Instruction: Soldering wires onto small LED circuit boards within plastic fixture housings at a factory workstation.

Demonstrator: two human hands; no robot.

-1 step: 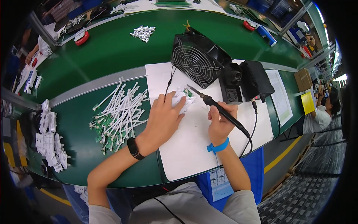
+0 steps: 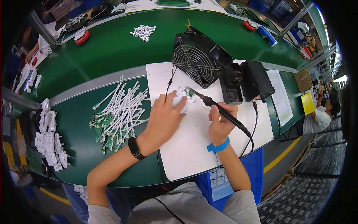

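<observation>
My left hand (image 2: 166, 115) has its fingers closed on a white plastic housing (image 2: 180, 106), holding it against the white sheet (image 2: 186, 156). A small green circuit board (image 2: 189, 93) shows at the housing's far end, partly hidden by the iron. Pen-fashion, my right hand (image 2: 222, 121) grips a black soldering iron (image 2: 223, 111). Its metal tip points up and left and lies over the board; whether it touches cannot be made out. Left of my left hand lies a pile of white cable bundles (image 2: 125, 108) with green boards at their ends.
A black fan (image 2: 197, 59) with a round wire guard stands just beyond my hands. Beside it are a black iron stand (image 2: 232, 87) and a black power unit (image 2: 257, 80). White housings (image 2: 48, 140) are stacked at far left. Small white parts (image 2: 143, 33) lie on the green surface beyond.
The soldering iron's tip has come down slightly towards the green board. My left hand and the housing stay where they were.
</observation>
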